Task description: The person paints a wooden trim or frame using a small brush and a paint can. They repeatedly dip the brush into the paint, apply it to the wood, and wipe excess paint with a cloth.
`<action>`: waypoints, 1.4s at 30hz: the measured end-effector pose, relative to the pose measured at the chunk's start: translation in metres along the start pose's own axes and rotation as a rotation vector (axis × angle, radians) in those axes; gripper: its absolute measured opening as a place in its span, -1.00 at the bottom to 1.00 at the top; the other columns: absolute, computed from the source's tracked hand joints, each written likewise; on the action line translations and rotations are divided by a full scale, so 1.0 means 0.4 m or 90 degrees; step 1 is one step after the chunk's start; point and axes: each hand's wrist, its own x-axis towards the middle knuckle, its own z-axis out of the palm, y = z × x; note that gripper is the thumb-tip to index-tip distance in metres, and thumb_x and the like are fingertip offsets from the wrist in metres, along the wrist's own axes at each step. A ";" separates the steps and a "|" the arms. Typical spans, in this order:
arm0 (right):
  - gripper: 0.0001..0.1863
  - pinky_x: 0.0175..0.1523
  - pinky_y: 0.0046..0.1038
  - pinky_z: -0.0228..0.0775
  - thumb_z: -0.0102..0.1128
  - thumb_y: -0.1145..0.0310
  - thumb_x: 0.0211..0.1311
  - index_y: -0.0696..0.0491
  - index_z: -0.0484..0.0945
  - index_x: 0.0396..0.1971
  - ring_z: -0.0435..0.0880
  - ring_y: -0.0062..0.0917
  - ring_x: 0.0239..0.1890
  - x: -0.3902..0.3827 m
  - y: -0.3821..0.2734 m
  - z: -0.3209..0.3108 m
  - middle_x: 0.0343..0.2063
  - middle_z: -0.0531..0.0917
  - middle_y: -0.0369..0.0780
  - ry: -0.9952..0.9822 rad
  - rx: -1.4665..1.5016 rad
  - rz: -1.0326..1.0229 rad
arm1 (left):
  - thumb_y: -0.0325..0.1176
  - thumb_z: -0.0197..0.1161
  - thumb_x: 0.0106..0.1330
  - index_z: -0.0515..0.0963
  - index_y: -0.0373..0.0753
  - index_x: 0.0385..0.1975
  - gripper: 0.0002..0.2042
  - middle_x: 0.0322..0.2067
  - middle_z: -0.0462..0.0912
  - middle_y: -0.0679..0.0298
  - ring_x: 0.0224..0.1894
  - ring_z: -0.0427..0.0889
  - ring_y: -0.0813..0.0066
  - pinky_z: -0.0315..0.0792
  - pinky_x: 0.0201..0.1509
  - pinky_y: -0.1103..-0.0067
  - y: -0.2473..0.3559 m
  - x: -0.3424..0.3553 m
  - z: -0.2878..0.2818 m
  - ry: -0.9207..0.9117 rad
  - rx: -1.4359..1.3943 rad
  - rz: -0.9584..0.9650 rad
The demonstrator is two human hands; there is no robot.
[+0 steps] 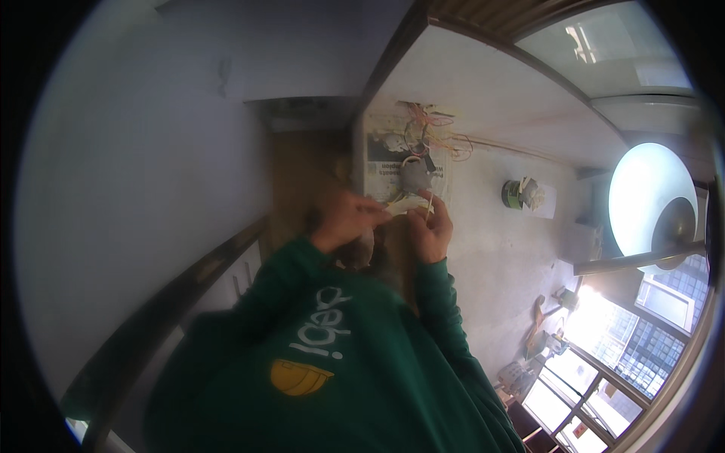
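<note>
Right hand (432, 230) pinching thin pale stick (430, 204); left hand (347, 217) near, angled inward, grip unclear.

Free passage lies across the pale surface (477, 241) between right hand (431, 229) and green tin (513, 194), with tangled wires (427, 130) obstructing the far side.

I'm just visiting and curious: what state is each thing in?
Left hand: fingers bent, tips near the pale strip
Right hand: pinching a thin stick
Stick: held, pointing up the picture
Pale strip: between the hands
Newspaper: spread, partly covered
Wires: loose, tangled
Can: pale stuff at its top
Lamp: looks lit
</note>
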 end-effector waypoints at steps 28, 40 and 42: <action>-0.82 -0.50 -0.67 0.03 0.24 0.36 0.35 0.16 0.72 -0.26 0.29 -0.87 -0.56 0.247 -0.157 0.146 -0.57 0.52 -0.48 -0.026 0.062 -0.047 | -0.45 0.39 0.25 0.71 -0.29 -0.06 -0.74 -0.33 0.77 0.19 -0.30 0.64 0.63 0.52 -0.20 0.59 0.245 0.247 -0.145 -0.048 0.090 0.286; -0.70 -0.53 -0.66 0.06 0.23 0.39 0.30 0.21 0.67 -0.04 0.31 -0.78 -0.64 0.340 -0.256 0.260 -0.54 0.59 -0.36 0.292 0.081 0.109 | -0.49 0.31 0.29 0.70 -0.42 -0.17 -0.82 -0.40 0.72 0.26 -0.36 0.63 0.60 0.49 -0.23 0.62 0.325 0.383 -0.249 0.000 -0.005 0.184; -0.64 -0.51 -0.67 0.08 0.20 0.36 0.32 0.23 0.64 0.03 0.34 -0.80 -0.61 0.333 -0.257 0.211 -0.48 0.61 -0.35 0.231 0.132 0.076 | -0.47 0.29 0.29 0.68 -0.47 -0.20 -0.81 -0.42 0.70 0.26 -0.36 0.63 0.60 0.48 -0.24 0.63 0.307 0.402 -0.308 0.010 -0.002 0.105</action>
